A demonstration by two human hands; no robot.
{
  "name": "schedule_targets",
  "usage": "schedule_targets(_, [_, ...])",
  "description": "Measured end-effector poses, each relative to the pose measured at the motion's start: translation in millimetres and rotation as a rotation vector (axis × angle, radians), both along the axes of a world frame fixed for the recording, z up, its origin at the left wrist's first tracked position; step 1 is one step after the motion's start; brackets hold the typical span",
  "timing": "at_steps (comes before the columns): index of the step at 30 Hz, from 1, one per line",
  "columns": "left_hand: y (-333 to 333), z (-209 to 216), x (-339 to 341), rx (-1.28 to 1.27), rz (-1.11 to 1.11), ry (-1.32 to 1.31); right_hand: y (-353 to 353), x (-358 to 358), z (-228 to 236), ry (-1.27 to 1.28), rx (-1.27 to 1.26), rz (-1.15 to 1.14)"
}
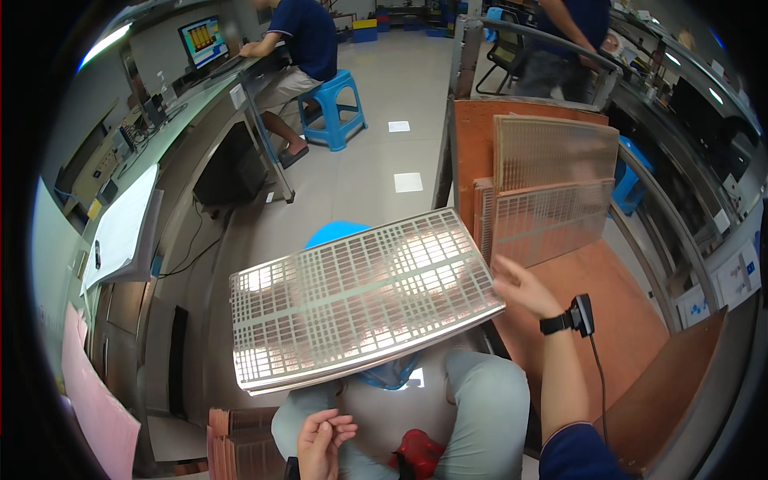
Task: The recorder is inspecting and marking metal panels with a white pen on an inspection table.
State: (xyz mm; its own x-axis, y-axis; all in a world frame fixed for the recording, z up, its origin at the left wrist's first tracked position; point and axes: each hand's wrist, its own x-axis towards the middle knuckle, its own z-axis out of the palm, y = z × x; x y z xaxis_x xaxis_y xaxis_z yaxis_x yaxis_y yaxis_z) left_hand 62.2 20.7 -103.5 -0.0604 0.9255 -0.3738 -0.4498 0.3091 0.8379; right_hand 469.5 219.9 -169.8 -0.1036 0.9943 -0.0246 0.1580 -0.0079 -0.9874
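Note:
A stack of shiny grid-patterned panels [360, 300], which look like circuit board panels, lies tilted in front of me above my knees. A blue stool [336, 232] shows partly behind and below it. My right hand [524, 288] is at the stack's right edge with its fingers stretched out; whether they touch the edge is hard to tell. Over my left thigh, in front of the stack's near edge, my left hand [324, 440] has loosely bent fingers and nothing visible in it.
To the right, a wooden-lined metal cart [592, 280] holds upright panels [552, 152]. More panels [240, 444] stand low at the left. A bench [200, 96] runs along the left, where a person [304, 40] sits on a blue stool [332, 108]. Another person [572, 40] stands behind the cart.

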Motion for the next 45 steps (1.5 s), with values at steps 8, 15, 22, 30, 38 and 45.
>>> schedule_targets(8, [-7,-13,-4,-0.032,0.017,0.051,-19,-20,5,0.090,-0.097,-0.022])
schedule_targets(15, [-14,-29,-2,-0.048,-0.061,-0.041,-19,-27,5,0.054,-0.089,-0.022])
schedule_targets(22, [-26,-33,-11,-0.064,-0.072,-0.032,-21,-21,-5,0.095,-0.084,-0.010])
schedule_targets(30, [-24,-36,-9,-0.037,-0.098,-0.063,-11,-13,8,0.075,-0.073,-0.181])
schedule_targets(38, [-8,-22,12,0.050,0.010,-0.130,-120,-45,73,0.446,-0.243,-0.160])
schedule_targets(45, [-13,-10,52,0.167,0.176,-0.528,-197,-111,71,0.573,-0.514,-0.081])
